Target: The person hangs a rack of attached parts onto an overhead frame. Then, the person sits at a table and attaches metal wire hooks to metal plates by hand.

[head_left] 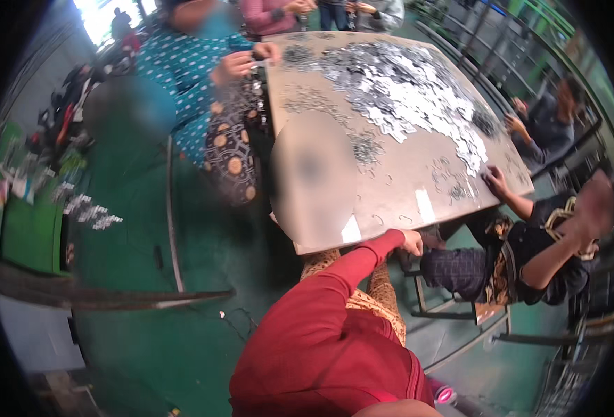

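My left hand (411, 242), in a red sleeve, reaches to the right at the near edge of the table (397, 187). Its fingers look curled together, and whatever they may hold is hidden. Nearest to it on the tabletop lie a few small, thin, curved metal pieces (405, 217). Farther back, a broad heap of flat silver metal parts (397, 90) covers much of the table. My right hand cannot be made out; a bit of skin shows at the bottom edge.
A person in a dotted teal top (182, 83) works at the left side with both hands raised. On the right, a seated person's hand (494, 182) touches the table. Others stand at the far side. A metal bar (175, 222) crosses the green floor (126, 257).
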`<act>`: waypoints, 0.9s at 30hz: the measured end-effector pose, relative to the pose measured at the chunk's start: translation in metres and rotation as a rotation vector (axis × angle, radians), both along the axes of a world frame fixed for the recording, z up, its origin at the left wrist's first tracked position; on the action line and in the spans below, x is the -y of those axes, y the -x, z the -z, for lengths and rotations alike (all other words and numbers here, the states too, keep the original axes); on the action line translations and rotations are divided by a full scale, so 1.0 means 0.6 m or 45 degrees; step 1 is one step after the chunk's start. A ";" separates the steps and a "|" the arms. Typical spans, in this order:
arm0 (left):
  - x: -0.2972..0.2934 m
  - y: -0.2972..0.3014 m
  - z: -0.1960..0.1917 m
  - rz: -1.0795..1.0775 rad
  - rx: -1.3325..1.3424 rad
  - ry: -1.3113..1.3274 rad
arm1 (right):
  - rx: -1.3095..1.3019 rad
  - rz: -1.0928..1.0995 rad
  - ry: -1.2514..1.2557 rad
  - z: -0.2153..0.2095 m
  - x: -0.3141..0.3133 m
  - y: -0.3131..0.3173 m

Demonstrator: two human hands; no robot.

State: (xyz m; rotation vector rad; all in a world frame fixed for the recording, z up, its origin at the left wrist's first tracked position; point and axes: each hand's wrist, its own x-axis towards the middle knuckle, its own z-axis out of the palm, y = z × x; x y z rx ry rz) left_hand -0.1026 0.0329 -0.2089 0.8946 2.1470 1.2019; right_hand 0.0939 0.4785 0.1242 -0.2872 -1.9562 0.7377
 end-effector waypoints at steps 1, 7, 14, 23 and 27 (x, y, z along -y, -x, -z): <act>0.011 -0.015 -0.005 -0.094 0.005 0.129 | 0.134 -0.111 0.007 0.052 0.046 0.015; 0.035 -0.022 -0.076 -0.199 0.595 0.170 | 0.643 -0.720 -0.057 0.158 0.210 0.135; 0.026 -0.028 -0.082 -0.160 0.644 0.080 | 0.829 -0.866 -0.175 0.184 0.239 0.146; -0.004 -0.055 -0.159 0.315 0.297 -0.140 | 0.907 -0.904 -0.459 0.186 0.245 0.191; 0.053 -0.118 -0.317 0.396 0.164 0.005 | 0.780 -1.115 -0.769 0.160 0.318 0.308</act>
